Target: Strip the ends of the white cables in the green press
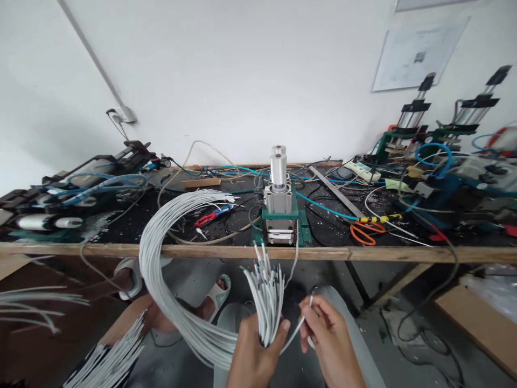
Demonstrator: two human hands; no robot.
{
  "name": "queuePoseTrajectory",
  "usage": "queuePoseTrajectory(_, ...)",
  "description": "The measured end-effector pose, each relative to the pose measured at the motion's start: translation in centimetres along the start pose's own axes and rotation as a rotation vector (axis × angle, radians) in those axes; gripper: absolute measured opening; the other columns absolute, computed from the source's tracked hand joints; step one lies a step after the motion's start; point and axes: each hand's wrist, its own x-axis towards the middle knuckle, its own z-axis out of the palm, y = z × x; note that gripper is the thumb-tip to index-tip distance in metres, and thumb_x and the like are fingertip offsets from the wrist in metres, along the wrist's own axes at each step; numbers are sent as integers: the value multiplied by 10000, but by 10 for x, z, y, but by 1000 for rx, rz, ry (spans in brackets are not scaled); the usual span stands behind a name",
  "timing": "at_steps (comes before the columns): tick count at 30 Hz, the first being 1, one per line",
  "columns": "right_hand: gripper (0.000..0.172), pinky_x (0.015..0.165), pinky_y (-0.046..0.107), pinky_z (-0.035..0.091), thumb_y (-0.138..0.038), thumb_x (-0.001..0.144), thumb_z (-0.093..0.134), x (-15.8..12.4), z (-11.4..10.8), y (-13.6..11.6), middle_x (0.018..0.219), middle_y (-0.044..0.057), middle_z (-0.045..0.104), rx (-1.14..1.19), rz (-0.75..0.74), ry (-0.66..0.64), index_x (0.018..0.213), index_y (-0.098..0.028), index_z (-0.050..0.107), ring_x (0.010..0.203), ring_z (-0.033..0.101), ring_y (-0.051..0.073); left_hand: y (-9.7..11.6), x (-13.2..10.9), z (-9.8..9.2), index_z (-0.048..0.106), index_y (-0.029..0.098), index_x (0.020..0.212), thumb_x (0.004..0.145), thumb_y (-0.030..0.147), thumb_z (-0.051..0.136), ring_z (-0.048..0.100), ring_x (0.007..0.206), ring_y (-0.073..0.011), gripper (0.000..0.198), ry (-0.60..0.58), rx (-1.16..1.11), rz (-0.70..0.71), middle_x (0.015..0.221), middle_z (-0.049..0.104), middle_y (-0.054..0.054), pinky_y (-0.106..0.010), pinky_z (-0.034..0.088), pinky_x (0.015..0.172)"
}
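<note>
Cable bundle (172, 296): white along the whole loop, with small dark flecks at the ends above my left hand (258, 347).
Single strand (295, 328): white, darker at the tip I pinch in my right hand (327, 331).
Bench surface (238, 233): black, speckled with pale bits; front edge plain wood-brown.
Press (278, 199), mid front edge: silver-grey with a finely cross-hatched knob (278, 171), green base.
Hand tool (209, 217), left of it: red and blue.
Scissors handles (367, 233), right along the front edge: orange.
Air hose (331, 209): turquoise, meeting yellow-and-black banding (375, 219).
Trousers (337, 310) on me: pale grey.
</note>
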Motion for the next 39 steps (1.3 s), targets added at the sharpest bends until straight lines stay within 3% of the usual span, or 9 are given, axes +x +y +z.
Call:
queuePoseTrajectory(3, 367, 483, 218, 419, -555, 905, 678, 3, 8, 1, 627, -15, 552, -24, -38, -2, 900, -190, 721, 520, 499, 113, 6, 5, 0, 765, 171, 887, 881, 385, 665, 747, 821, -231, 236, -8, -80, 92, 878, 800, -88, -273, 583, 779)
queuePoseTrajectory(7, 388, 637, 217, 449, -573, 865, 719, 7, 15, 0, 752, 29, 637, -102, -89, 63, 872, -190, 778, 687, 565, 135, -1, 5, 6, 745, 152, 750, 831, 460, 719, 646, 526, -173, 320, 34, -165, -54, 584, 703, -36, -227, 531, 516)
queuePoseTrajectory(10, 419, 698, 238, 459, -593, 810, 764, 9, 18, -1, 757, 35, 653, -61, -28, 94, 940, -196, 790, 748, 585, 164, -8, 4, 8, 722, 147, 712, 787, 459, 756, 592, 494, -146, 323, 26, -217, -105, 551, 660, -17, -206, 483, 477)
queuePoseTrajectory(15, 449, 667, 238, 456, -555, 787, 806, 11, 24, 3, 718, 4, 635, 22, -23, 107, 1061, -205, 743, 702, 582, 154, -11, 2, 5, 744, 154, 796, 727, 428, 802, 653, 570, -169, 288, -4, -264, -99, 651, 723, -38, -220, 527, 542)
queuePoseTrajectory(19, 367, 644, 238, 462, -544, 855, 744, 11, 29, 4, 708, -1, 648, 49, -38, 112, 1008, -212, 708, 665, 599, 152, -10, 2, 5, 722, 166, 785, 753, 426, 768, 706, 606, -203, 266, -14, -279, -98, 667, 757, -62, -228, 545, 551)
queuePoseTrajectory(24, 329, 620, 235, 470, -521, 869, 725, 14, 38, -4, 686, 2, 635, 85, -60, 112, 897, -194, 707, 646, 590, 155, -8, 6, 7, 686, 180, 715, 732, 371, 725, 764, 826, -253, 196, 37, -264, -65, 900, 818, -105, -245, 574, 704)
queuePoseTrajectory(29, 312, 522, 223, 436, -477, 796, 792, 19, 47, -7, 640, -9, 588, 223, -34, 178, 779, -182, 693, 586, 527, 140, -5, 7, 5, 706, 172, 733, 783, 409, 704, 657, 534, -175, 242, 15, -216, -45, 616, 726, -35, -230, 526, 540)
queuePoseTrajectory(35, 345, 485, 215, 417, -504, 724, 831, 21, 56, -12, 619, -6, 595, 304, 7, 182, 775, -182, 719, 546, 503, 127, 8, 7, 5, 813, 190, 917, 754, 424, 753, 763, 981, -315, 292, 76, -273, 10, 882, 821, -92, -382, 588, 945)
queuePoseTrajectory(39, 364, 500, 205, 422, -514, 714, 849, 20, 58, -12, 638, -1, 607, 319, 14, 165, 788, -175, 740, 558, 517, 119, 14, 7, 3, 817, 198, 1064, 759, 355, 744, 754, 1058, -312, 351, 79, -289, -10, 1056, 822, -94, -370, 580, 981)
